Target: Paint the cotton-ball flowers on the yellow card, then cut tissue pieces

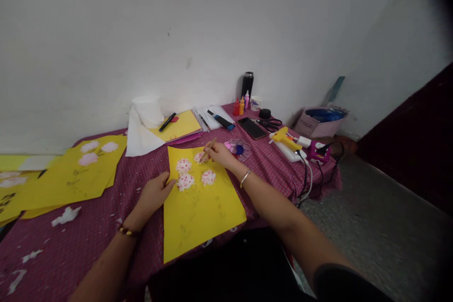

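A yellow sheet [198, 217] lies in front of me, bearing several white puffs dotted with pink [185, 181] and faint pencil lines. My right hand [218, 155] pinches a short, flat wooden stick [208, 148] over the upper puff [200, 157], partly covering it. Whether the tip touches the puff cannot be seen. My left hand [155, 193] rests at the sheet's left edge, fingers apart, its thumb by the lower left puff. Just beyond my right hand sits a clear scalloped dish [247, 149] with pink and dark blue paint.
More yellow sheets with pale puffs [76, 170] lie left, near white scraps [66, 216]. Tissue roll [146, 108], markers [167, 122], paint bottles [241, 105], black flask [247, 85], phone [252, 128] and scissors [271, 124] stand behind. A corded yellow glue gun [286, 138] lies right.
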